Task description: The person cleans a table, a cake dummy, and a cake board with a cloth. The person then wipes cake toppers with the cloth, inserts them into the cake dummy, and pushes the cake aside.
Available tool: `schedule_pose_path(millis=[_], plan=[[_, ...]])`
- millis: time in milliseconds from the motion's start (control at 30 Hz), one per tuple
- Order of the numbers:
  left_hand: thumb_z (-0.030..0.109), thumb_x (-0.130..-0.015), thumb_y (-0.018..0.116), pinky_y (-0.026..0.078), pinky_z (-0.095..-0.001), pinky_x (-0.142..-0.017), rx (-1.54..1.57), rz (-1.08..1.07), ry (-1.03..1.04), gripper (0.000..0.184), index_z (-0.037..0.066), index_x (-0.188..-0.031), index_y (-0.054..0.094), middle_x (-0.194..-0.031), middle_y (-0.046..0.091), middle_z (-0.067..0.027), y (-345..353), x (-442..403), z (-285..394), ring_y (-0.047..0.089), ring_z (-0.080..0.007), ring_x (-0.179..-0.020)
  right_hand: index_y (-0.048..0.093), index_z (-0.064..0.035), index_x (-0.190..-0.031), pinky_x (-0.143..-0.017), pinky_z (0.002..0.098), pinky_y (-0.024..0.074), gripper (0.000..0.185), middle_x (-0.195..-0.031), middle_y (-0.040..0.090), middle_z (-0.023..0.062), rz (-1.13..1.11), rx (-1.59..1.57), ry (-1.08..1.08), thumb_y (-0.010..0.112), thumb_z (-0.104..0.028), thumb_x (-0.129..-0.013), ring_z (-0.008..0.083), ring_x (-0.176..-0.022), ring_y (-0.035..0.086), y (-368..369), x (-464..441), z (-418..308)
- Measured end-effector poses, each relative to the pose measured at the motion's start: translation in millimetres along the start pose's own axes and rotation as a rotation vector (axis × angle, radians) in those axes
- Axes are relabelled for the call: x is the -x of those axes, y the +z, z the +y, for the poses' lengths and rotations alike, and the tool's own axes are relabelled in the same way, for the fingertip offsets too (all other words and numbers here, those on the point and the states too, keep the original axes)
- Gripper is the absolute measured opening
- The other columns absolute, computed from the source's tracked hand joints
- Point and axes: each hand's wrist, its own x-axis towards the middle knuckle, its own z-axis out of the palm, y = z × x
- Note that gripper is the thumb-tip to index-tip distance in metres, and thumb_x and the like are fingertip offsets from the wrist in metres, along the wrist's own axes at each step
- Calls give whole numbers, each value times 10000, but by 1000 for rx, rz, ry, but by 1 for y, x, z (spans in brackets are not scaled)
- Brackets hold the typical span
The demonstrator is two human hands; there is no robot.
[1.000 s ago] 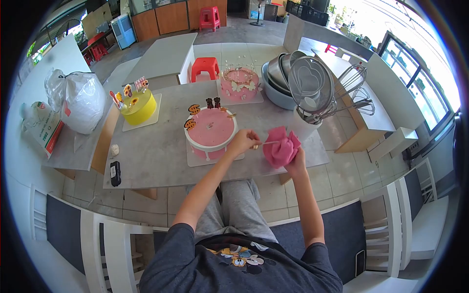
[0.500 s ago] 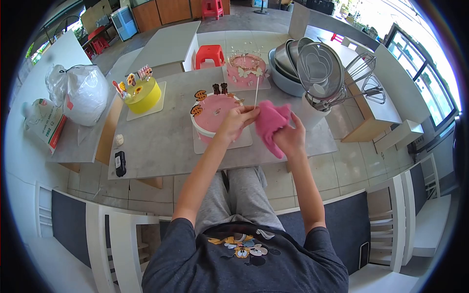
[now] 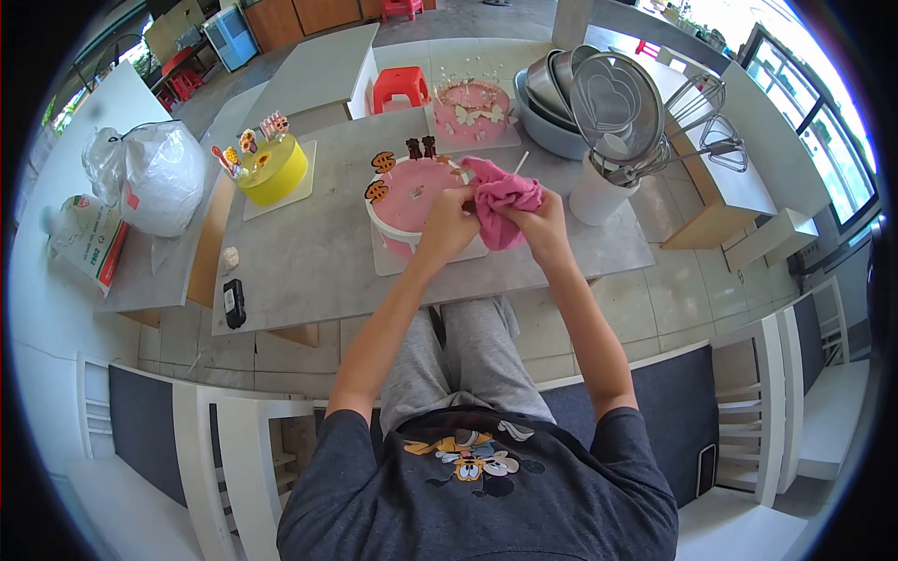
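Both hands grip a bunched pink cloth [image 3: 505,201] above the grey table [image 3: 313,266]. My left hand [image 3: 450,222] closes on its left side, just right of the pink cake with white edging [image 3: 416,192]. My right hand [image 3: 544,224] is closed on the cloth's right side. A thin white stick [image 3: 521,163] juts up behind the cloth; its lower part is hidden. Dollar-sign toppers [image 3: 380,176] stand on the cake's left edge. The yellow cake [image 3: 274,171] sits on a board to the left, and another pink cake with butterflies [image 3: 472,114] stands farther back.
Metal pans and a blue-grey basin [image 3: 547,126] stand at the back right, beside a white container [image 3: 599,194] of whisks and a sieve. A black object [image 3: 234,304] lies near the left edge. Plastic bags [image 3: 159,178] rest on the left side table; a red stool [image 3: 400,87] is behind.
The stick, upright in my left fingers half a second ago, now leans right behind the cloth. Both hands have come together, and the cloth is bunched between them.
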Motion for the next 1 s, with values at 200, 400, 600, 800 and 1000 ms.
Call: schedule_pose_path(millis=[200, 400, 600, 800, 1000], plan=[[13, -704, 575, 438, -254, -592, -71, 22, 37, 121, -26, -813, 609, -680, 616, -97, -17, 4, 15, 566, -115, -618, 596, 17, -884, -729, 257, 462, 198, -875, 617, 72, 69, -393, 96, 654, 0, -696, 136, -788, 587, 7, -7, -4], [19, -745, 614, 443, -211, -587, -42, -84, -121, 35, -15, -752, 614, -683, 625, -46, -49, 22, 32, 574, -77, -641, 544, 19, -1001, -795, 284, 454, 229, -1005, 575, 95, 187, -628, 43, 569, 7, -774, 176, -908, 566, -12, -33, 4], [63, -768, 612, 452, -213, -709, 604, 198, -209, 136, 0, -889, 617, -827, 631, -45, -76, 32, 2, 578, -89, -806, 490, -48, -1094, -871, 323, 428, 283, -1038, 549, 40, 102, -620, -13, 555, -149, -838, 158, -973, 534, -41, -25, -14], [59, -805, 560, 462, -247, -768, 1175, 223, -310, 197, -2, -993, 572, -944, 605, -66, -5, 18, 2, 570, -131, -875, 487, -22, -1090, -816, 277, 439, 308, -1031, 555, 54, -60, -681, 178, 587, -135, -821, 132, -948, 543, 42, 14, -2], [61, -835, 523, 471, -243, -755, 981, 327, -318, 156, -5, -967, 573, -965, 594, -83, -16, 17, 9, 565, -135, -892, 503, -19, -1069, -815, 269, 430, 304, -1017, 557, 44, -61, -453, 86, 611, -121, -804, 121, -933, 538, 38, 17, -6]])
